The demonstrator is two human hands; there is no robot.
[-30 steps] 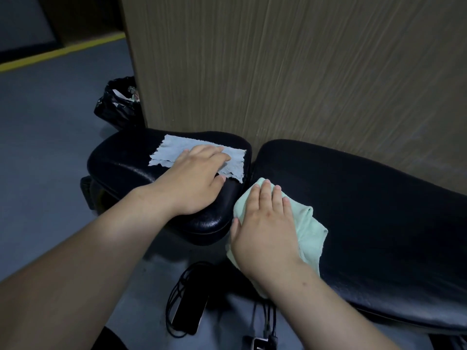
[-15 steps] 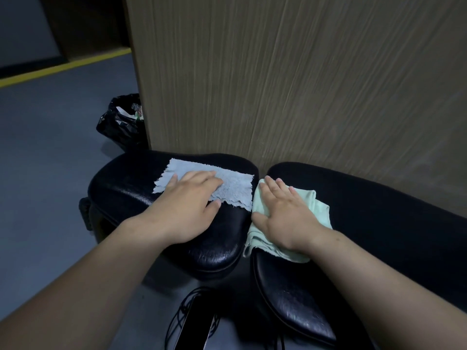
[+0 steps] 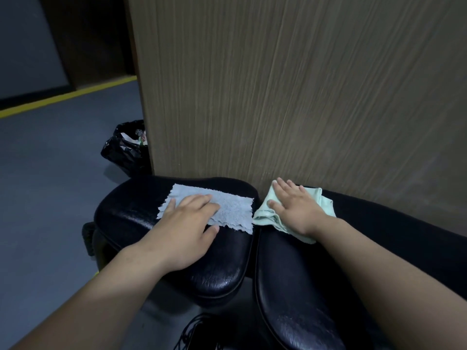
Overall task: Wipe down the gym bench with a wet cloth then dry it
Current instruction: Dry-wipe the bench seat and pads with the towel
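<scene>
**2 cloths, 2 pads, both palms down**

Head view, the only 1 given. The gym bench shows as 2 black padded sections meeting at a narrow gap: a short seat pad [image 3: 217, 269] on the left and a longer back pad [image 3: 303, 286] running off to the right. Both stand close against a wood-grain panel [image 3: 303, 84].

The left hand [image 3: 184, 223] lies flat on a frayed blue-grey cloth [image 3: 232, 210] spread on the seat pad's far half. Its fingers are straight and gripping nothing, the thumb resting on bare vinyl. The right hand [image 3: 295, 208] is likewise flat and splayed, pressing a bunched pale green cloth [image 3: 326, 203] onto the far left corner of the back pad, just beside the gap. Which cloth is the wet one cannot be told from here.

Both cloths look light, soft and limp. They should slide under an open palm but will bunch or ride up if pushed by an edge, so the best hold is flat pressure over the middle. The vinyl looks glossy and probably slick, with rounded edges where a cloth could slip off.

A black rubbish bag [image 3: 126, 150] sits on the grey floor [image 3: 50, 173] behind the seat pad. Dark cables [image 3: 194, 332] lie under the bench.
</scene>
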